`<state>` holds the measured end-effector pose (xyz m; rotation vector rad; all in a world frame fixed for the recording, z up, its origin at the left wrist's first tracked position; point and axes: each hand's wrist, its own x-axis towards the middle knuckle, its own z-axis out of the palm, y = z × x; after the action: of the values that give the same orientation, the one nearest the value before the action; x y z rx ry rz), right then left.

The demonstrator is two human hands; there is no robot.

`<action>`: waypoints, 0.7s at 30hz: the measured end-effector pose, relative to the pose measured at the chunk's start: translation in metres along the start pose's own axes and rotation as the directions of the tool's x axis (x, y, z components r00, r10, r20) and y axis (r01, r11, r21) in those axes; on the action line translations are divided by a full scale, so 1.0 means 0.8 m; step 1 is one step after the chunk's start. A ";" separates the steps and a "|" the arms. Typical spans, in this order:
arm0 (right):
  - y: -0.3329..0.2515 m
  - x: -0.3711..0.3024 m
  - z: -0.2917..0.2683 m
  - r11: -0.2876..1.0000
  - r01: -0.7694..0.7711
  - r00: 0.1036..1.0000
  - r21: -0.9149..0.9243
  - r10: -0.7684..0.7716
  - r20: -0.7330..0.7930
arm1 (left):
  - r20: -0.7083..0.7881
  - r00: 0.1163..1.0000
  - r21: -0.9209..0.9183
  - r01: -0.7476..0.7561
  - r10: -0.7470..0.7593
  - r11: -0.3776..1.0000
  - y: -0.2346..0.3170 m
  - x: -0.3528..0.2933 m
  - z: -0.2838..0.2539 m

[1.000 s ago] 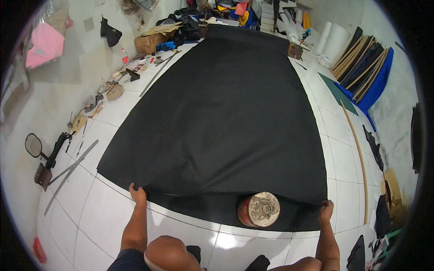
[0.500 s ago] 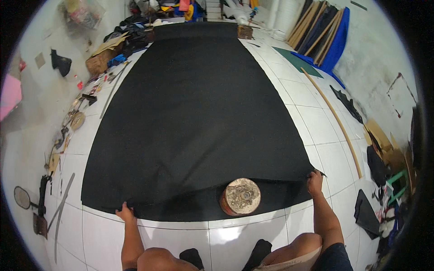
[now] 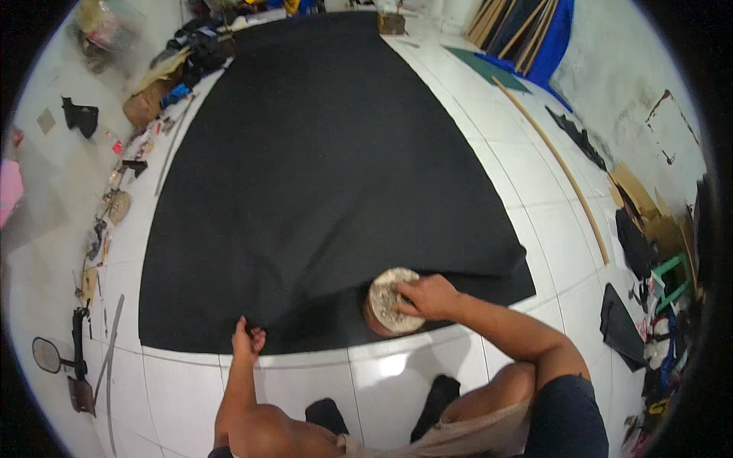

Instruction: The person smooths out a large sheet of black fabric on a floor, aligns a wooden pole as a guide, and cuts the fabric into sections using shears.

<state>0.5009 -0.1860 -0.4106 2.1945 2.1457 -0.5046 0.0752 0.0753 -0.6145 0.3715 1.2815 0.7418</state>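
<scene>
A large black sheet of fabric [image 3: 321, 168] lies spread over the floor in front of me. On its near part, right of the middle, stands a round, squat weight [image 3: 387, 294] with a rough, pale, crusted top and a reddish-brown side. My right hand [image 3: 429, 296] reaches in from the right and grips the middle of that top; the gripped part is hidden under its fingers. My left hand [image 3: 248, 340] is over the sheet's near edge, left of the middle, with curled fingers; whether fabric is pinched in them I cannot make out. Right of the weight, a fold rises in the sheet.
White floor tiles [image 3: 550, 229] surround the sheet. A long wooden stick [image 3: 561, 168] lies along the right side. Small tools and scraps line the left wall. A block [image 3: 392, 24] sits at the far right corner. A black piece [image 3: 622, 327] lies near right.
My right hand has let go of the sheet's right corner and moved left onto the weight. My left hand has shifted a little right along the near edge. The view has tilted slightly.
</scene>
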 end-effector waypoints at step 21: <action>-0.105 -0.139 0.089 0.909 0.177 0.971 0.378 -0.224 0.083 | -0.086 0.988 0.237 -0.104 0.128 0.966 -0.017 -0.008 -0.045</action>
<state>0.4049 -0.3073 -0.4333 2.0346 2.3814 -1.1099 0.0440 0.0558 -0.6281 0.6094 1.4561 0.7182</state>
